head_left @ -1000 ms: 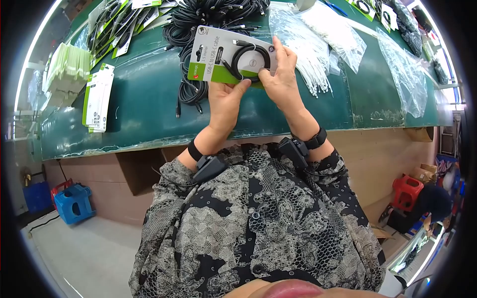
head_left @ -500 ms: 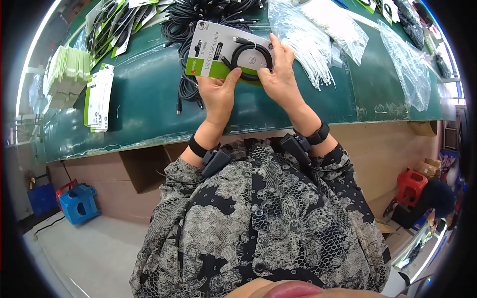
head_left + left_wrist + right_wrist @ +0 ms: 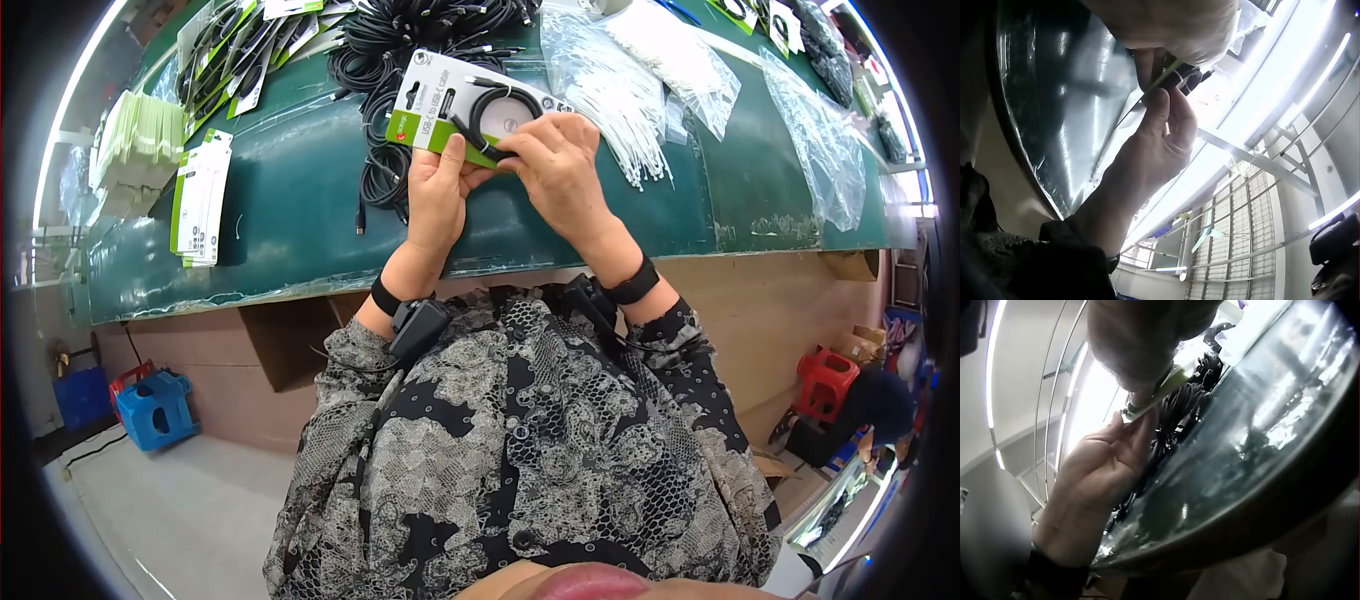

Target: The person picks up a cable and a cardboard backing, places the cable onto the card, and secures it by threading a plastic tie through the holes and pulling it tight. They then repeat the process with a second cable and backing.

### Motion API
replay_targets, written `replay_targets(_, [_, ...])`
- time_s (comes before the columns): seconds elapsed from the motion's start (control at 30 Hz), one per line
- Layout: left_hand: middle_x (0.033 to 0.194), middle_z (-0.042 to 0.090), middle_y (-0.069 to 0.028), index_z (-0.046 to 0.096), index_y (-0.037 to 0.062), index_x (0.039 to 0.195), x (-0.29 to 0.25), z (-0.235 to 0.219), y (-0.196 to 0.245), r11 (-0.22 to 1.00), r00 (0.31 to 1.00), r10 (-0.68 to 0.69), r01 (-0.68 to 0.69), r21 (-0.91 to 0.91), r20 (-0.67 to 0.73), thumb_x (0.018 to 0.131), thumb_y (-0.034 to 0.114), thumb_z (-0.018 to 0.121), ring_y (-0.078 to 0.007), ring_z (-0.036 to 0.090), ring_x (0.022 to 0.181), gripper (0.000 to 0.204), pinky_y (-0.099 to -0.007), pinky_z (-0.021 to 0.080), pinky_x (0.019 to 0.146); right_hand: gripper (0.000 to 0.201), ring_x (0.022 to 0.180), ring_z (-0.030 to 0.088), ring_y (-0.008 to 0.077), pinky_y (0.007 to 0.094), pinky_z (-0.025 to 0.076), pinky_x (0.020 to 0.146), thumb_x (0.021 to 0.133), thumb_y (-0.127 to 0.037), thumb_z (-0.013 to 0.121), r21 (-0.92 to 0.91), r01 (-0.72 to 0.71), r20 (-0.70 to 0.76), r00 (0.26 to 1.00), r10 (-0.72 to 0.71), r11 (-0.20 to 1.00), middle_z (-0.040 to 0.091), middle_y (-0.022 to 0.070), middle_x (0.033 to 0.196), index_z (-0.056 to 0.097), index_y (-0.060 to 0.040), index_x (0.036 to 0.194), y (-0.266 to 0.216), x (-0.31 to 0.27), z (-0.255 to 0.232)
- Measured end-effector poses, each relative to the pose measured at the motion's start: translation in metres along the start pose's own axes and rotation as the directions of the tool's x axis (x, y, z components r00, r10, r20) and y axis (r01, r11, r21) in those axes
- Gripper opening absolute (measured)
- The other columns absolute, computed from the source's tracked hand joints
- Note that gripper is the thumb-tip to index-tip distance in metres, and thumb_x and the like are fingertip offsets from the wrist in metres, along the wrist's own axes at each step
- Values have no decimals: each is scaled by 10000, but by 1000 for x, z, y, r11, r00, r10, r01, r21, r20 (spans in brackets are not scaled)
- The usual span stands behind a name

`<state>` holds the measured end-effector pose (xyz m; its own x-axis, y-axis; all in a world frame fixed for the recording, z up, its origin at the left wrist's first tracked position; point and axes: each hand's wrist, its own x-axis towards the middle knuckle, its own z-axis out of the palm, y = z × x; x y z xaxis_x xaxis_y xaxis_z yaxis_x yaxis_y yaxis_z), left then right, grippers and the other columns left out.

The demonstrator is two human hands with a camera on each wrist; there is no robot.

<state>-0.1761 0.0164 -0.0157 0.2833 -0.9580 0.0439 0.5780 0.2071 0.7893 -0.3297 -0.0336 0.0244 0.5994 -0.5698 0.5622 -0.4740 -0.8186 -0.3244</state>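
A white and green retail card [image 3: 425, 75] printed "USB-C to USB-C cable" is held tilted above the table, a coiled black USB-C cable [image 3: 477, 115] fastened on its front. My left hand [image 3: 435, 195] grips the card's lower edge, thumb upright over the front. Curled over the lower right part of the card, my right hand [image 3: 562, 170] pinches at the coil's lower side. Its fingers hide the card's right corner. In both wrist views the two hands meet at the card, seen nearly edge-on.
A heap of black cables [image 3: 385, 45] lies behind the card on the green table [image 3: 300, 220]. White cable ties [image 3: 630, 135] spill from a plastic bag at right. At left are stacked cards [image 3: 205, 195], a taller card stack [image 3: 140, 140] and packaged cables [image 3: 225, 50].
My right hand has gone from holding the card's right edge with straighter fingers to curling over its front at the coil. My left thumb has shifted left, away from the cable.
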Motion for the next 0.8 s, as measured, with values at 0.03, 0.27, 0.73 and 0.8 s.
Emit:
replay_targets(0.03, [1098,593,-113,430,24,1210,1,0,1,1000,1000,-19,19,5,8,994,137,440,-211,646,949,243,-339,584,768,231,986,536,214,427,326,1019,769,-94,666,-23,60,-36,997,-61,998,581,34,946,622,-88,996,3,0,6])
replay_targets(0.27, [1074,606,-109,434,12,1216,2,-10,4,992,994,-104,102,70,36,989,132,453,-217,653,931,258,-342,581,779,151,912,555,220,429,366,977,768,-64,651,27,250,-49,967,-248,968,567,28,876,620,-96,912,20,-8,13])
replay_targets(0.73, [1190,519,-103,332,64,1298,-11,7,-9,996,997,-82,82,19,12,886,-59,532,-184,591,1050,474,-299,570,813,150,859,554,250,437,389,943,749,-109,689,157,164,-74,985,-154,974,564,42,838,629,-83,884,19,-14,20])
replay_targets(0.8, [1182,522,-100,332,57,1295,-12,1,-7,991,992,-127,127,38,-2,884,-56,539,-184,589,1050,473,-297,569,817,153,846,557,254,434,400,933,749,-102,695,203,166,-61,986,-157,965,573,51,843,640,-79,890,24,-17,21])
